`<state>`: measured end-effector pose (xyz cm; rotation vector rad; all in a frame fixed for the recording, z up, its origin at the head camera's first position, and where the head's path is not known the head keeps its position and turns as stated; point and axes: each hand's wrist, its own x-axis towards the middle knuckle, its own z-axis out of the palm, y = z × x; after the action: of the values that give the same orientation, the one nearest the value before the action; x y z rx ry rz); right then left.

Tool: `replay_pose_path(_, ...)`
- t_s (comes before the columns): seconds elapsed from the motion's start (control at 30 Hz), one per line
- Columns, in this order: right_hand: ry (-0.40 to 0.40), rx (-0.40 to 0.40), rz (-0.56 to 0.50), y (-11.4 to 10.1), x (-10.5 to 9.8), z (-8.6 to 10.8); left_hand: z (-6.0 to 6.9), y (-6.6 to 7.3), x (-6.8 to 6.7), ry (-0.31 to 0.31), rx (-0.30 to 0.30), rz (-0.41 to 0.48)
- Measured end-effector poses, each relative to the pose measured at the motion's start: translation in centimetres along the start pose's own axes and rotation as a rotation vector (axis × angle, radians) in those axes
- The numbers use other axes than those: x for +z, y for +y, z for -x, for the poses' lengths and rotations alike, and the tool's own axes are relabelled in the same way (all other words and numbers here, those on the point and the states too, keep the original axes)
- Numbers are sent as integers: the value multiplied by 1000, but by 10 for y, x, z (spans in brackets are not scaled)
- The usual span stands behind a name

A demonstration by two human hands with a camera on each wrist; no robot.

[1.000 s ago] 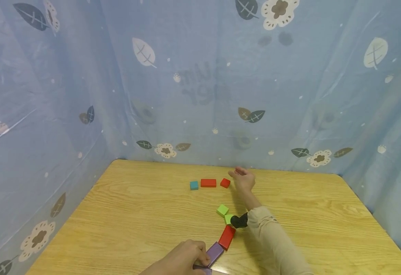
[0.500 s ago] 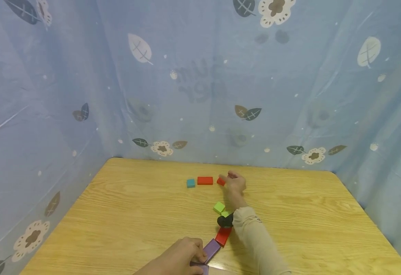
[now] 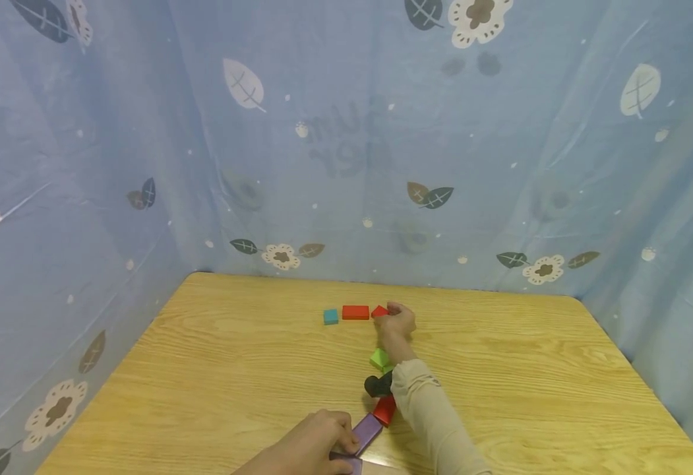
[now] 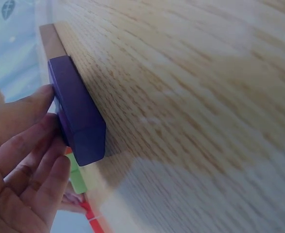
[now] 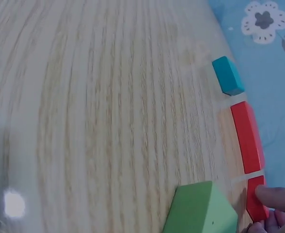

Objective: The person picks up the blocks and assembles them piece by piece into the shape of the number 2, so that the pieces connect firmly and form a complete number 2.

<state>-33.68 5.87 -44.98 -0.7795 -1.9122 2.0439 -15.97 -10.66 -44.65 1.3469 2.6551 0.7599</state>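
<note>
In the head view, my left hand (image 3: 313, 445) is at the near edge, thumb and forefinger pinching the nearer purple block (image 4: 76, 111). Just beyond it lies a second purple block (image 3: 366, 432), close to the fingertips. My right hand (image 3: 397, 321) is at the back of the table and pinches a small red block (image 5: 257, 196), its thumb resting on one face in the right wrist view. To its left a longer red block (image 3: 355, 313) and a small teal block (image 3: 331, 317) form a spaced row.
Green blocks (image 3: 379, 359) and another red block (image 3: 384, 410) continue a curved line from the purple ones, partly covered by the right sleeve (image 3: 432, 415) and black wrist device (image 3: 378, 384). A tan block (image 4: 52, 40) adjoins the near purple block. Blue curtain (image 3: 346, 132) borders the wooden table.
My right hand has come left and slightly nearer, from beside the small red block to holding it, and the block has turned. My left hand stays at the purple block. The view has shifted slightly.
</note>
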Motion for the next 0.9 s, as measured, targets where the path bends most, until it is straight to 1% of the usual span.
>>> replay_pose_path(0.07,12,-17,18,0,0,1,0,0,0,-4,-7,9)
replay_pose_path(0.1,20,-39,103,1,-1,2,0,1,0,-5,-9,12)
replay_pose_path(0.27,65,-109,238,3,2,3,0,1,1,0,-9,17)
replay_pose_path(0.33,92,-137,243,5,4,3,0,1,1,8,-2,14)
replay_pose_path(0.43,109,-149,250,5,6,2,0,0,1,16,11,4)
replay_pose_path(0.5,108,-136,224,4,5,0,-1,0,0,18,19,-7)
replay_pose_path(0.57,85,-113,164,1,3,-3,-1,1,0,15,19,-11)
replay_pose_path(0.63,67,-84,37,-3,-1,-7,-1,1,0,5,11,-5)
replay_pose_path(0.7,56,-81,-27,-8,-5,-11,-1,2,0,-7,-2,4)
replay_pose_path(0.73,45,-95,-39,-11,-7,-12,-1,2,0,-9,-5,5)
replay_pose_path(0.8,35,-133,-29,-16,-10,-14,-1,2,0,-21,-17,16)
replay_pose_path(0.83,24,-154,-5,-18,-12,-15,-1,2,-1,-25,-22,16)
replay_pose_path(0.87,8,-172,-3,-20,-13,-15,0,2,-1,-28,-28,17)
replay_pose_path(0.9,-15,-178,-24,-21,-15,-16,1,2,-1,-30,-33,16)
